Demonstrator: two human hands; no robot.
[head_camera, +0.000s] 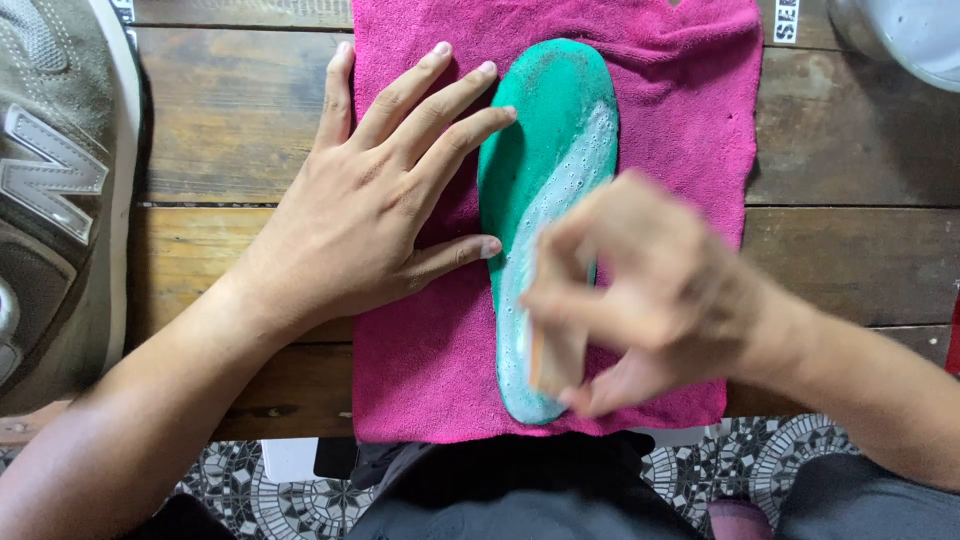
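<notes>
A green insole (548, 170) lies lengthwise on a pink towel (690, 110) spread over the wooden surface (850, 250), its right half and near end coated in white foam.

The left hand (370, 210) rests flat on the towel just left of the insole. Its fingers (440, 100) are spread wide and straight; the tips of the middle fingers touch the insole's left edge near its far end, and the thumb reaches across to the same edge lower down, so the hand braces the insole from the side.

The right hand (640, 290) is blurred and sits over the near half of the insole. Its fingers (570, 240) are curled in and pressed together around a small tan object (545, 365), seemingly a brush handle, whose end lies on the foamy part. What the object is exactly cannot be told through the blur.

A grey shoe (55, 190) lies on the surface well to the left, and the rim of a pale container (900, 35) shows at the far right corner.
</notes>
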